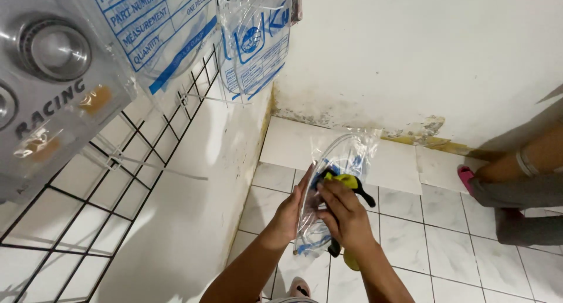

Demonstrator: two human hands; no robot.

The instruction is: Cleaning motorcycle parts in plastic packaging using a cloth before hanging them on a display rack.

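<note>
In the middle of the frame, the left hand (pixel 291 212) grips the clear bag (pixel 337 186) — it stands up tall — while the right hand (pixel 346 215), nearer, pinches a yellow and black part (pixel 346 181) at its front.

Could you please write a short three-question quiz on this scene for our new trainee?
1. True or false: the left hand holds the clear plastic bag from behind.
2. What colours is the tool in the right hand? A) red and white B) yellow and black C) green
3. What hangs on the black wire grid at upper left?

Key: 1 true. 2 B; the yellow and black tool lies against the bag. 3 Packaged parts in clear printed bags.
</note>
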